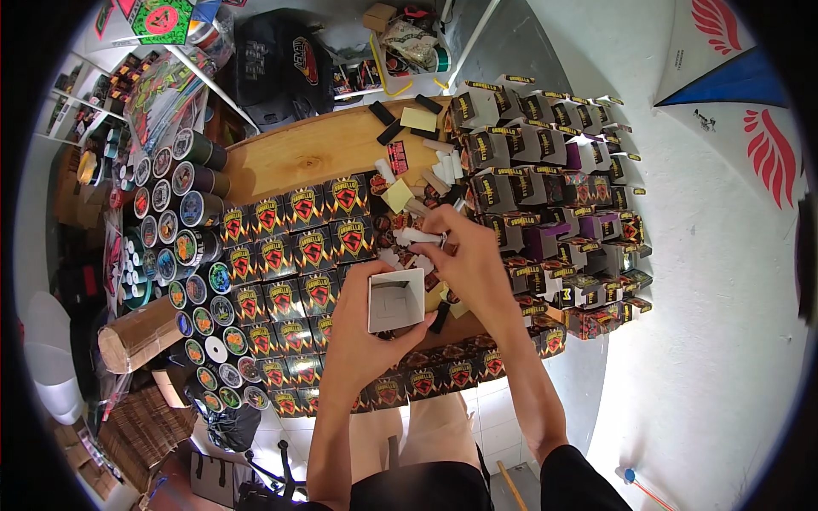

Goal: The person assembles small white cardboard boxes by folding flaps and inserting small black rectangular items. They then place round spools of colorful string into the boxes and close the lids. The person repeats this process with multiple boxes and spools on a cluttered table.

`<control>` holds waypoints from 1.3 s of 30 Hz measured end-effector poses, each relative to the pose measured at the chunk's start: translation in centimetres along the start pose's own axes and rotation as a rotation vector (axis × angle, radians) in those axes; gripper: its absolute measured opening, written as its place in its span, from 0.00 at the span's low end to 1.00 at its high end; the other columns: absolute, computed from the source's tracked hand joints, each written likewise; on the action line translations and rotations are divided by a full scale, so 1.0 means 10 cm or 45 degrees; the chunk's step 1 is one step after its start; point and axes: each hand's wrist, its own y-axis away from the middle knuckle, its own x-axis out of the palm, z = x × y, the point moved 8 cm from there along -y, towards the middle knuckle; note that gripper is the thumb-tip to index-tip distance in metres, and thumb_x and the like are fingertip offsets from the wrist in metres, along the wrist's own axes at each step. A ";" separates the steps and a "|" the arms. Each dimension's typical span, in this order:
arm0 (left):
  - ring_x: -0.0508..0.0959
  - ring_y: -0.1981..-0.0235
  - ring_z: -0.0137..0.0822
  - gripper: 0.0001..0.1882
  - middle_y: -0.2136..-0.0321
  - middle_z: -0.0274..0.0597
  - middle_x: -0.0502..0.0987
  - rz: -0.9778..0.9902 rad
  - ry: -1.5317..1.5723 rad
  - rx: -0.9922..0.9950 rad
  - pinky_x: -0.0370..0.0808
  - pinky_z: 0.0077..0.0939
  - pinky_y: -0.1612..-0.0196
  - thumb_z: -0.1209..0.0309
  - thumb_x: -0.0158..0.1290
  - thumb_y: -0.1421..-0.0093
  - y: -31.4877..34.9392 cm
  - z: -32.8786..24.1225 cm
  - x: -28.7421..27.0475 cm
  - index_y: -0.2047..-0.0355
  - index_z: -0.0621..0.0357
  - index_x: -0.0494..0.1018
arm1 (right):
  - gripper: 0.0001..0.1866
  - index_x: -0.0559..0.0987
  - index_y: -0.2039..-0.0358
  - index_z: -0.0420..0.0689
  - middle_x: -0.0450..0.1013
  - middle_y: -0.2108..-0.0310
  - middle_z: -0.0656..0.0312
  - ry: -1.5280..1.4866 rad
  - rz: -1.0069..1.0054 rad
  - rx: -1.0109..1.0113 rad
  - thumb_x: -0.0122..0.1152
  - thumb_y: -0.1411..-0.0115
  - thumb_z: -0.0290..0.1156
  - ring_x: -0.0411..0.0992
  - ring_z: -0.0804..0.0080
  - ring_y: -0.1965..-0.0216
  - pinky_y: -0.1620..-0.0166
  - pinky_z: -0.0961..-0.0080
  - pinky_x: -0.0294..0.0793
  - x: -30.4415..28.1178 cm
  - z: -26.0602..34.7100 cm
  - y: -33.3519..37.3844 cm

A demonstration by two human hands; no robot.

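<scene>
My left hand (362, 328) is wrapped round a small open-topped cardboard box (397, 308), held upright with its white inside facing up. Nothing shows inside it but the bare bottom. Just beyond the box, my right hand (469, 260) pinches a small white piece (417, 236), whose exact kind I cannot make out. Under and past that hand lies a loose heap of round stickers (388, 223), white and tan rolls (441, 170) and yellow paper pads (398, 196).
Rows of black printed boxes (311, 247) fill the table's left and front. Open-flapped boxes (532, 187) stand stacked at right. Round-lidded spools (196, 209) line the far left beside a brown paper-wrapped bundle (136, 332). Black bars (390, 130) lie on the wooden tabletop (294, 157).
</scene>
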 end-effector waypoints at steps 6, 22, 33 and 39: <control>0.83 0.51 0.49 0.38 0.52 0.47 0.79 0.013 0.021 -0.083 0.80 0.41 0.48 0.67 0.79 0.52 0.00 -0.01 0.02 0.44 0.59 0.70 | 0.13 0.86 0.52 0.40 0.84 0.57 0.55 -0.206 0.006 -0.199 0.73 0.38 0.22 0.82 0.55 0.62 0.58 0.67 0.80 -0.29 0.59 0.40; 0.80 0.50 0.55 0.40 0.50 0.51 0.77 0.054 0.036 -0.010 0.79 0.44 0.47 0.71 0.77 0.55 0.01 -0.04 0.10 0.43 0.58 0.70 | 0.12 0.89 0.59 0.49 0.81 0.60 0.66 0.413 0.081 -0.439 0.74 0.45 0.24 0.73 0.63 0.52 0.45 0.61 0.65 -0.12 0.91 0.68; 0.78 0.48 0.58 0.43 0.48 0.52 0.76 0.102 0.017 0.175 0.77 0.46 0.44 0.72 0.77 0.57 -0.04 -0.23 0.12 0.41 0.59 0.70 | 0.22 0.84 0.50 0.49 0.76 0.53 0.62 0.532 0.028 -0.519 0.75 0.48 0.27 0.71 0.59 0.47 0.44 0.57 0.65 -0.33 1.12 0.62; 0.76 0.44 0.59 0.44 0.46 0.52 0.75 0.184 0.106 0.112 0.75 0.47 0.41 0.71 0.79 0.58 -0.03 -0.31 0.25 0.41 0.61 0.70 | 0.32 0.82 0.42 0.51 0.77 0.49 0.58 0.836 0.099 -0.433 0.70 0.51 0.23 0.71 0.54 0.43 0.41 0.56 0.64 0.00 0.82 0.39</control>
